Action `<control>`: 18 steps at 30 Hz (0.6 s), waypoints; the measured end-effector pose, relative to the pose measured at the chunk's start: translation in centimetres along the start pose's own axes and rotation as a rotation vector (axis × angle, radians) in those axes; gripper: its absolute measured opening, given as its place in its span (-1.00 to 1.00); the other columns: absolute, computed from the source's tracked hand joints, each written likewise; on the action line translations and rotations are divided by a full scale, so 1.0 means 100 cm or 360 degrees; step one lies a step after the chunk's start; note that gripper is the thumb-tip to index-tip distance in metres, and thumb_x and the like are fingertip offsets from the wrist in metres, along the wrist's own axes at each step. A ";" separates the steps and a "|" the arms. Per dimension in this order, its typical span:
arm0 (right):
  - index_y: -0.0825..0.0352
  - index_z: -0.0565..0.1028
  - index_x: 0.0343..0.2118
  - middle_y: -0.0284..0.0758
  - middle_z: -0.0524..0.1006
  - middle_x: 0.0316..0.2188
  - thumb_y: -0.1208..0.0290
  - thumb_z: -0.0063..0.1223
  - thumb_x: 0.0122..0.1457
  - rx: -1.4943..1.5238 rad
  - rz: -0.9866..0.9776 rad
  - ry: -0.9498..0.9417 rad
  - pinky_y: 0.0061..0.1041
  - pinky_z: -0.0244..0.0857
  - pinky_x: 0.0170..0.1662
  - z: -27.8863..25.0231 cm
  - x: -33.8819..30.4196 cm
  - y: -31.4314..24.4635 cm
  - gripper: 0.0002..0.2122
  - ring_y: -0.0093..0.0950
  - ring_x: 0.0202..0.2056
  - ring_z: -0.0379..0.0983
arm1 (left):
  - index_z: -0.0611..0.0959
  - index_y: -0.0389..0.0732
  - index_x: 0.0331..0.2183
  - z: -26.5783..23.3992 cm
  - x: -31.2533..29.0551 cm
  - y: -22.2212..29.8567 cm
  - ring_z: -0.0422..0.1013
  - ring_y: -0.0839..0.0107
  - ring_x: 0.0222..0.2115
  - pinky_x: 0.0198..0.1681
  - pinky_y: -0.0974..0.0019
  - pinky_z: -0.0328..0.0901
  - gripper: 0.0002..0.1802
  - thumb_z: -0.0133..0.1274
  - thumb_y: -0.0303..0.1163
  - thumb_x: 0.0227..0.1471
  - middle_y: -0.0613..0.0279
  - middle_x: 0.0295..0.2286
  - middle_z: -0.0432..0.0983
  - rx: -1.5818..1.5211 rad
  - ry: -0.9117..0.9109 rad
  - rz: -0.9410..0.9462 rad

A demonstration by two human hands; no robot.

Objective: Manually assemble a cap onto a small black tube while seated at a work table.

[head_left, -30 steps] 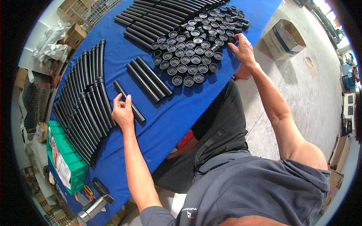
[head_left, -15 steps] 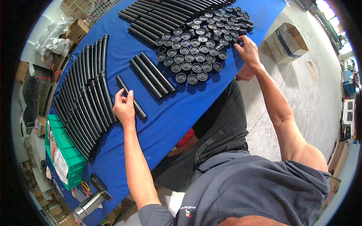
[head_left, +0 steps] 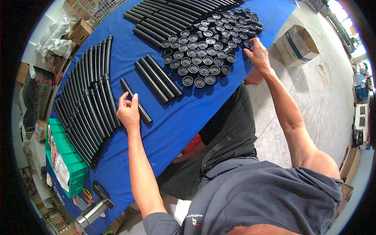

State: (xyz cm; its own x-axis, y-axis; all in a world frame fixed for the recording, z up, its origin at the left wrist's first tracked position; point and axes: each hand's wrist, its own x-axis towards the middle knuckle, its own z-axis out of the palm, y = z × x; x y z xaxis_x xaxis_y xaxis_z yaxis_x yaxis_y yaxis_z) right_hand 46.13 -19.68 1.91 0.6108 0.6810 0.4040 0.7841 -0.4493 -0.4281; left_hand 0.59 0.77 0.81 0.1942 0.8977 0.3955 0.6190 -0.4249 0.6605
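We find the left hand [head_left: 129,112] loosely curled, thumb and fingers slightly apart, at a single black tube [head_left: 140,106] on the blue-covered desk [head_left: 168,135]; we cannot tell whether it grips the tube. The right hand [head_left: 259,58], narrow, has thumb and fingertips about a round black cap [head_left: 247,44] at the right border of the cap cluster [head_left: 201,53]; firmness of hold cannot be confirmed. We note three parallel tubes [head_left: 158,79] between the single tube and the cluster, a green crate [head_left: 79,172] near left, and an open cardboard box [head_left: 291,56] on the floor, right.
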 end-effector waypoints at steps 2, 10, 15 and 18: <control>0.38 0.46 -0.18 -0.10 0.53 -0.29 0.24 0.17 0.07 -0.0097 -0.0019 0.0391 -0.26 0.35 -0.16 -0.003 -0.006 -0.010 -0.66 -0.18 -0.25 0.49 | 0.64 -0.26 -0.20 0.000 0.000 -0.001 0.30 0.52 -0.69 -0.54 0.34 0.23 -0.59 0.26 -0.19 -0.03 0.32 -0.72 0.36 0.0003 0.0010 -0.0004; 0.39 0.61 -0.38 -0.19 0.57 -0.54 0.14 0.19 0.07 0.0183 0.0081 -0.0061 -0.42 0.37 -0.31 0.000 -0.018 -0.057 -0.67 -0.37 -0.42 0.54 | 0.64 -0.26 -0.19 0.001 -0.002 -0.003 0.28 0.53 -0.69 -0.54 0.35 0.22 -0.59 0.27 -0.20 -0.03 0.33 -0.72 0.36 -0.0044 -0.0023 -0.0053; 0.36 0.61 -0.39 -0.16 0.59 -0.47 0.14 0.16 0.04 0.0170 0.0146 -0.0117 -0.29 0.36 -0.23 0.008 -0.017 -0.060 -0.69 -0.25 -0.37 0.54 | 0.64 -0.27 -0.20 0.000 -0.001 0.001 0.28 0.54 -0.69 -0.54 0.36 0.22 -0.60 0.27 -0.20 -0.03 0.34 -0.72 0.36 -0.0039 -0.0025 -0.0040; 0.36 0.60 -0.39 -0.18 0.59 -0.49 0.20 0.19 0.02 0.0345 0.0278 -0.0152 -0.34 0.37 -0.26 0.008 -0.014 -0.060 -0.72 -0.30 -0.39 0.54 | 0.64 -0.27 -0.21 -0.001 0.000 0.001 0.28 0.54 -0.69 -0.54 0.36 0.22 -0.60 0.27 -0.20 -0.03 0.35 -0.73 0.35 -0.0024 -0.0022 -0.0037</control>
State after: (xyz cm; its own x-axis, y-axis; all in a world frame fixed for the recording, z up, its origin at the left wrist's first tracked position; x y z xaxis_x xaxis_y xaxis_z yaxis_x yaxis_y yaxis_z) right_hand 40.50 -17.49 3.22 0.7131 0.6603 0.2356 0.6202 -0.4374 -0.6512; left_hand 0.60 0.67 0.95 0.1905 0.9090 0.3708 0.6119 -0.4053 0.6792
